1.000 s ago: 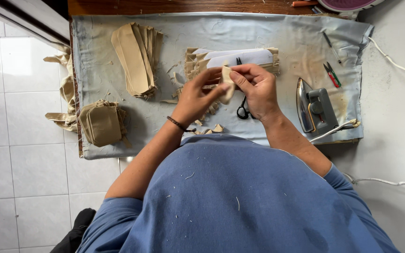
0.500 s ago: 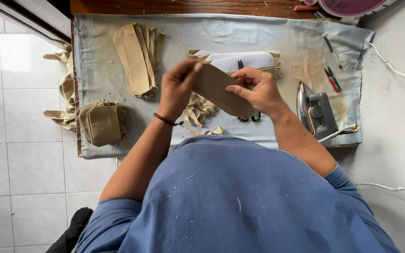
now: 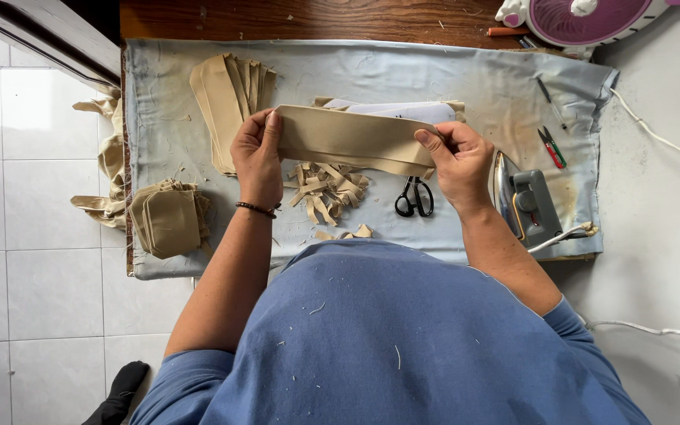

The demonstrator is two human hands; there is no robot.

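A long tan fabric strip is stretched flat between both hands above the padded table. My left hand pinches its left end and my right hand pinches its right end. Below the strip lies a heap of tan fabric scraps. Black-handled scissors rest on the cloth just left of my right hand.
A grey cloth covers the table. A fanned stack of tan pieces lies at the left, a smaller pile at the left edge. A grey iron stands at the right, with pens beyond and a pink fan at the top.
The hands held a small folded piece close together; they have moved apart, and the tan strip is now spread out full length between them.
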